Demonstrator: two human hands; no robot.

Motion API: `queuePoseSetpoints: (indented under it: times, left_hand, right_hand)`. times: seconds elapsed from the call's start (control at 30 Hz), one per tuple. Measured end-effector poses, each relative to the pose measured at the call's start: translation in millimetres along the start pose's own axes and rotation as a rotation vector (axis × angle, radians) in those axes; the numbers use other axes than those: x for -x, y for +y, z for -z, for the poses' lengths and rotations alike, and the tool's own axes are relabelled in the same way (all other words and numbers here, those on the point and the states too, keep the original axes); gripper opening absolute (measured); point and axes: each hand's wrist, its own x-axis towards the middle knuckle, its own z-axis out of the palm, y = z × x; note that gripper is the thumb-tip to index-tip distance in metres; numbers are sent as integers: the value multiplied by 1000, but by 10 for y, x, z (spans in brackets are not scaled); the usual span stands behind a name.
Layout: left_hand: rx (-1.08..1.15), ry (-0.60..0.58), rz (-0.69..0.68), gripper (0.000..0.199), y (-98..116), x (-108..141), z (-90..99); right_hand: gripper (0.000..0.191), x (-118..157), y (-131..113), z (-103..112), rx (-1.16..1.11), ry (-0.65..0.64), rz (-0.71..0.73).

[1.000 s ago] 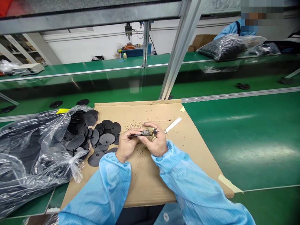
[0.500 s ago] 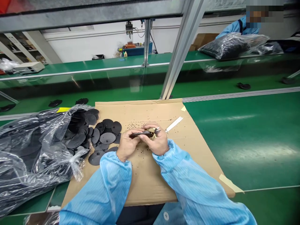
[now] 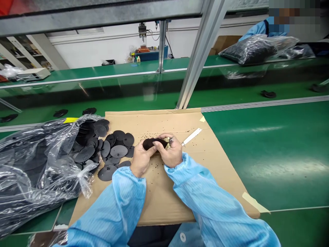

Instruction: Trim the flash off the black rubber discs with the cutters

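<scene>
Disc (image 3: pixel 152 143) now tilted face-up between left hand (image 3: pixel 141 159) and right hand (image 3: pixel 172 154).

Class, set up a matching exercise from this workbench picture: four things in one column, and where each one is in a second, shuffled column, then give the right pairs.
Things:
1. black disc
2. clear plastic bag
3. loose pile of black discs
4. blade

Places:
A. flat on the cardboard sheet, just right of the hands
B. held between the left hand and right hand
C. at the left edge of the bench, full of dark parts
D. spilled on the cardboard at the bag's mouth

Pairs: 1-B, 2-C, 3-D, 4-A
</scene>
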Motion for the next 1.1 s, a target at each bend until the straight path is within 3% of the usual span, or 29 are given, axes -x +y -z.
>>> queuePoseSetpoints:
  times: [0.17, 0.27, 0.37, 0.63, 1.1]
  left_hand:
    - [370, 90, 231, 24, 120, -81, 30]
    - [457, 112, 379, 8, 188, -106, 81]
    - [528, 95, 451, 10, 235, -108, 104]
    - [485, 45, 438, 10, 223, -95, 111]
    - [411, 9, 383, 27, 187, -106, 134]
  right_hand:
    - [12, -53, -2, 78, -15, 51, 24]
    - [8, -69, -28, 120, 62, -75, 54]
    - [12, -69, -29, 135, 212, -227, 97]
    - [10, -65, 77, 129, 638, -371, 230]
    - [13, -60, 18, 149, 707, -484, 190]
